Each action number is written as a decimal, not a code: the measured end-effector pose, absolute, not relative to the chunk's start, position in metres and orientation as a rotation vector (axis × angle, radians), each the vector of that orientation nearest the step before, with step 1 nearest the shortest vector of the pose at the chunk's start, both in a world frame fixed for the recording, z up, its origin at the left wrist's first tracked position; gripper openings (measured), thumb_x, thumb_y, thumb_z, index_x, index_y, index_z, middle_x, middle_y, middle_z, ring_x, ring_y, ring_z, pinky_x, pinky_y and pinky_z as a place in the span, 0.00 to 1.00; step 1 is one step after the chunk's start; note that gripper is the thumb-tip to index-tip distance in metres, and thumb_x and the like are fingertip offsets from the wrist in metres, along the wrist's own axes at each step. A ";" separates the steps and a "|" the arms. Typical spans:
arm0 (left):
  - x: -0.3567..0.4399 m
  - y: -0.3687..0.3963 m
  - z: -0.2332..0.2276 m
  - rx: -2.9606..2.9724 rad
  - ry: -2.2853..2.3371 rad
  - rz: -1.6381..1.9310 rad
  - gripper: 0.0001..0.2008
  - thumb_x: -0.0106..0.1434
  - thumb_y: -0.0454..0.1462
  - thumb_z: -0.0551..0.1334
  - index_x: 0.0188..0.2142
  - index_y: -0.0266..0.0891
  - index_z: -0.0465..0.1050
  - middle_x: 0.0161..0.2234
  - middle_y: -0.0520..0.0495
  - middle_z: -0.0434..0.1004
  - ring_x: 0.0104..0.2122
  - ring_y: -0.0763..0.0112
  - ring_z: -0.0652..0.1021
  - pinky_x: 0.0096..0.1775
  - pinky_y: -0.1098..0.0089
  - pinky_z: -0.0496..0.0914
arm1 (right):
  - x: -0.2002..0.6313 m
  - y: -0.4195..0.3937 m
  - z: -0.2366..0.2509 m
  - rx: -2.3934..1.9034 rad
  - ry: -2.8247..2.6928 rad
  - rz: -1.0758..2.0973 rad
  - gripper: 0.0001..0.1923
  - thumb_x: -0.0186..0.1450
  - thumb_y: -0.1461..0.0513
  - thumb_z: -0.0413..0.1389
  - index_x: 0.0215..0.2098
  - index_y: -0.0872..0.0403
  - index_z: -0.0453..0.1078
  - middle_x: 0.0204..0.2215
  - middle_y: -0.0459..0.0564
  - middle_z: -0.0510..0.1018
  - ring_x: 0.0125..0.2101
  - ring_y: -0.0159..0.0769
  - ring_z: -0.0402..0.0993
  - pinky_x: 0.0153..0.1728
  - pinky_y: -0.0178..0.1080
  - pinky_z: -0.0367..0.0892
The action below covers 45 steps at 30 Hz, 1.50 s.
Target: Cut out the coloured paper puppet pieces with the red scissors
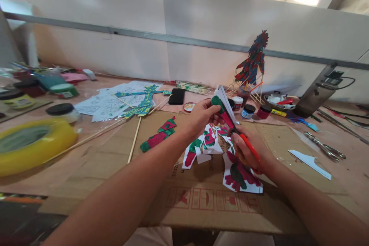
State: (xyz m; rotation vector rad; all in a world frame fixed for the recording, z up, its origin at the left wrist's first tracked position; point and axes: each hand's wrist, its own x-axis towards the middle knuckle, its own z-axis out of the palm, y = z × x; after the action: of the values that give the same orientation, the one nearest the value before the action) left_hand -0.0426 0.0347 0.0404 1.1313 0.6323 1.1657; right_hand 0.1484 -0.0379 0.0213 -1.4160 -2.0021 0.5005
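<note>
Pinched between the fingers of my left hand is a white paper piece painted green and magenta. My right hand grips red-handled scissors, whose blades meet the paper's edge beside the painted shape. Below my hands, several painted paper pieces overlap on the cardboard. One larger piece, magenta with a green middle, lies under my right wrist. To the left rest cut-out green and magenta strips with no white border.
A big yellow tape roll lies at left, near paint jars. Behind are line-drawn sheets, a blue stick puppet, a phone and a red-blue figure on sticks. Pliers and a paper scrap lie right.
</note>
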 end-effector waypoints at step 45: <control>-0.043 0.036 0.041 1.144 0.597 1.163 0.09 0.57 0.40 0.70 0.29 0.39 0.73 0.20 0.51 0.75 0.19 0.75 0.73 0.23 0.74 0.63 | 0.145 -0.041 0.020 -1.422 -1.980 0.487 0.19 0.71 0.48 0.47 0.39 0.51 0.72 0.19 0.43 0.69 0.20 0.36 0.62 0.24 0.38 0.58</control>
State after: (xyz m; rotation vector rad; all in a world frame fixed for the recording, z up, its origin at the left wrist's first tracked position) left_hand -0.0431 0.0355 0.0406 1.1440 0.5969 1.1632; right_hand 0.1447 -0.0413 0.0201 -1.4221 -1.9798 0.4867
